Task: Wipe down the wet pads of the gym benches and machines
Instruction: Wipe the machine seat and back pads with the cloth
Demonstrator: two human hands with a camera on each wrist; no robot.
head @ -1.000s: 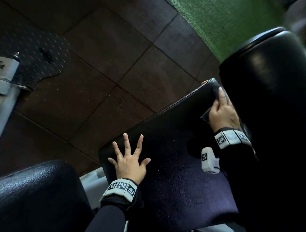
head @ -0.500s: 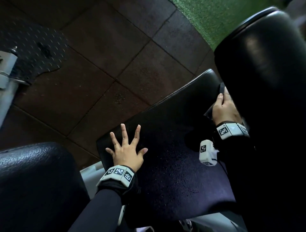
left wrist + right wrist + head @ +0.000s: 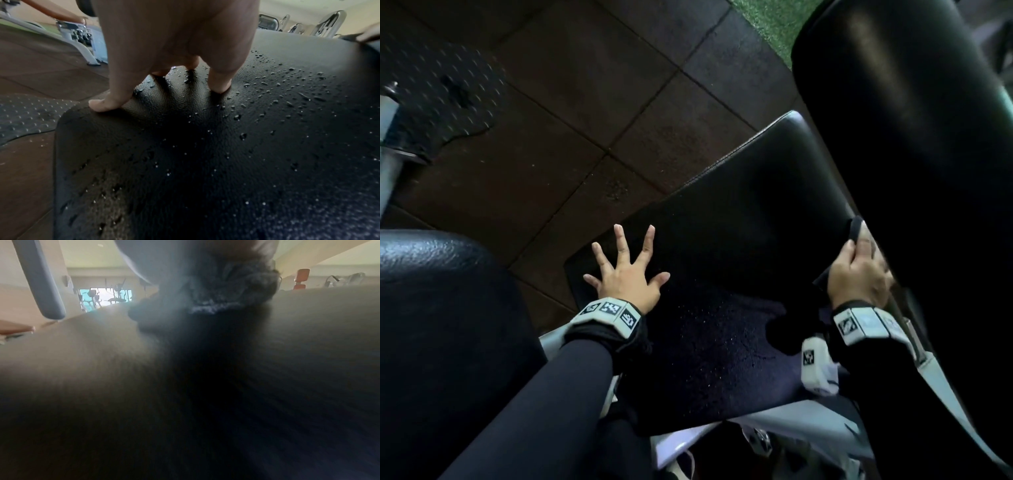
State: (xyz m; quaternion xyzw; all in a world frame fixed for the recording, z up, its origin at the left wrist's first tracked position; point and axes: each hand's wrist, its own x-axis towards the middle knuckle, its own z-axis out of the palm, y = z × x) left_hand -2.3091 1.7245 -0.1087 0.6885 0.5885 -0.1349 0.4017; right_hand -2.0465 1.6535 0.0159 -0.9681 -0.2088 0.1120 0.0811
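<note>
The wiping of the seat pad (image 3: pixel 722 240) was under way. The right hand (image 3: pixel 859 277) pressed a dark cloth (image 3: pixel 854 228) onto the pad's right edge, just beside the upright back pad (image 3: pixel 911 137). Its fingers lay over the cloth with the thumb along the near fold, though how tightly they curled round it could not be told; the right wrist view was smeared and showed only bunched cloth (image 3: pixel 226 293) ahead of the palm. The left hand (image 3: pixel 625 274) was spread wide and flat, holding nothing, its fingertips (image 3: pixel 219 84) denting the pad at the near left corner to brace it.

Beyond the cloth the surface looked smooth and dull. Droplets (image 3: pixel 287 84) beaded the stretch between the two hands and below the left palm, so I judged the job roughly half done on this pad.

The next stroke would call for dragging the cloth from the right edge toward the left hand with steady downward pressure, then lifting that hand so the patch under it could be dried too.
</note>
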